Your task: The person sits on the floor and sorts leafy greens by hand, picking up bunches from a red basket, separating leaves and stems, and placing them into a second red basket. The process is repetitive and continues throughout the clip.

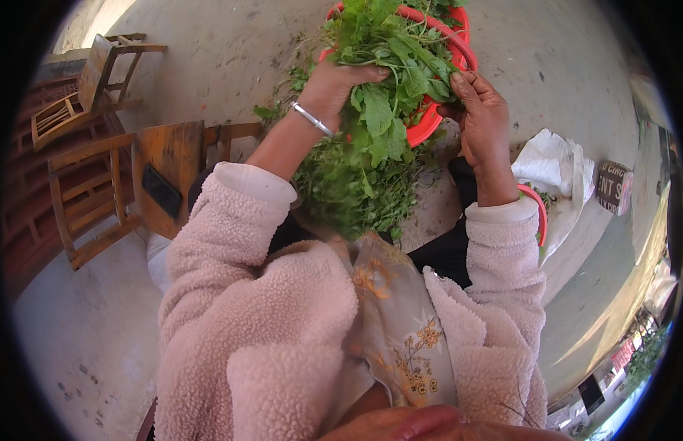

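A large bunch of leafy greens (379, 113) is gripped in my left hand (336, 85), its thumb lying across the stems. The leaves hang over a red plastic basket (428, 125), which they partly hide. My right hand (482, 110) pinches leaves at the bunch's right side between thumb and fingers. Below, a heap of loose greens (352, 193) lies on the floor between my legs. More greens and roots show around the basket's rim, and a second red rim (461, 25) appears just behind it.
At left stand a wooden chair (88, 193) with a black phone (160, 191) on its seat and another wooden chair (96, 71). On the right are a white woven sack (556, 165), a red container (537, 212) partly behind my sleeve, and a dark printed box (614, 187).
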Tool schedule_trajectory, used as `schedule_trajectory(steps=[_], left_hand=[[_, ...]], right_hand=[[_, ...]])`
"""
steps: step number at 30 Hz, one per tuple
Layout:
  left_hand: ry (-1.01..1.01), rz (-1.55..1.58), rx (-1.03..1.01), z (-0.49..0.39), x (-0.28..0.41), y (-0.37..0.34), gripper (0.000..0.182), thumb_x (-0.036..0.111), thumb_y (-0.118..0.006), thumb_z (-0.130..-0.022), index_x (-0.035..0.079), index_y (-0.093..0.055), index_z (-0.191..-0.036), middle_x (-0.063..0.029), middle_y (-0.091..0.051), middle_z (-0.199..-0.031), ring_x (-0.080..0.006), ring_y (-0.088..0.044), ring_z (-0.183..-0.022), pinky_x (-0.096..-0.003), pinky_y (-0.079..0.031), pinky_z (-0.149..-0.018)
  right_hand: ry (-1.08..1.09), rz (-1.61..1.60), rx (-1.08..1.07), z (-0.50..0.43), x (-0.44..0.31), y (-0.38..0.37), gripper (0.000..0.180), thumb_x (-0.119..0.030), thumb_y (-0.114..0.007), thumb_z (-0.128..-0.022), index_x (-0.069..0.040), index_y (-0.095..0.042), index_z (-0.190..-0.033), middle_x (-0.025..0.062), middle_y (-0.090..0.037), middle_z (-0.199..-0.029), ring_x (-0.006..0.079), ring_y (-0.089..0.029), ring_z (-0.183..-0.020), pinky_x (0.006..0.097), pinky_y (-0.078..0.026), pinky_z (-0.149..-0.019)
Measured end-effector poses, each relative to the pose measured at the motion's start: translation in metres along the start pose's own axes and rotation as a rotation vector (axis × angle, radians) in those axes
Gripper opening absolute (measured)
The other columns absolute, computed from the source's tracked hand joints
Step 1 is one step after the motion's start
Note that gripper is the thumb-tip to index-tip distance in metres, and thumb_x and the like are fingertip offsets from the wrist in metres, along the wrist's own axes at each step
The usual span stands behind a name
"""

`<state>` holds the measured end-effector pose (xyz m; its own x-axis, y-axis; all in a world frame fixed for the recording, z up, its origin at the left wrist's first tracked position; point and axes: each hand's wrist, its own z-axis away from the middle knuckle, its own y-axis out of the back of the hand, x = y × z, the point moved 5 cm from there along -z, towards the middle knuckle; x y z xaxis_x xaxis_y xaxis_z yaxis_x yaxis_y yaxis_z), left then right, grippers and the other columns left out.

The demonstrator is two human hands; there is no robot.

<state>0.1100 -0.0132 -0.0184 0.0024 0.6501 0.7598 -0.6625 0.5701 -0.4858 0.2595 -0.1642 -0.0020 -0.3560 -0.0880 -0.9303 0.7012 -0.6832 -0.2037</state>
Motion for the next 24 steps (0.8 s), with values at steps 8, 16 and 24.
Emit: schedule_trajectory(steps=[8, 16, 24], left_hand=[[-0.284, -0.297, -0.047, -0.011, -0.005, -0.027, 0.044, 0.001, -0.072, -0.077, -0.002, -0.057, -0.119, -0.0090, -0.066, -0.107, -0.0174, -0.063, -0.096, -0.0328, -0.054, -0.082], [-0.021, -0.100, -0.288, -0.017, -0.022, -0.048, 0.045, 0.001, -0.070, -0.081, 0.002, -0.054, -0.122, -0.0070, -0.066, -0.110, -0.0171, -0.065, -0.098, -0.0333, -0.053, -0.087], [0.074, 0.077, -0.197, -0.021, -0.010, -0.028, 0.028, 0.005, -0.070, -0.083, 0.000, -0.064, -0.110, -0.0073, -0.069, -0.100, -0.0173, -0.067, -0.092, -0.0345, -0.056, -0.084]], right_hand=[[0.029, 0.086, -0.098, 0.002, 0.009, -0.032, 0.076, -0.028, -0.078, -0.081, 0.002, -0.038, -0.138, 0.0123, -0.054, -0.125, 0.0172, -0.054, -0.111, 0.0316, -0.048, -0.091], [-0.136, -0.289, 0.079, -0.017, 0.029, -0.010, 0.043, -0.015, -0.067, -0.086, 0.002, -0.050, -0.122, 0.0096, -0.062, -0.111, 0.0186, -0.062, -0.097, 0.0330, -0.052, -0.084], [-0.281, -0.415, 0.117, -0.007, 0.011, -0.019, 0.033, -0.017, -0.049, -0.093, -0.001, -0.055, -0.122, 0.0078, -0.064, -0.108, 0.0207, -0.062, -0.100, 0.0340, -0.050, -0.090]])
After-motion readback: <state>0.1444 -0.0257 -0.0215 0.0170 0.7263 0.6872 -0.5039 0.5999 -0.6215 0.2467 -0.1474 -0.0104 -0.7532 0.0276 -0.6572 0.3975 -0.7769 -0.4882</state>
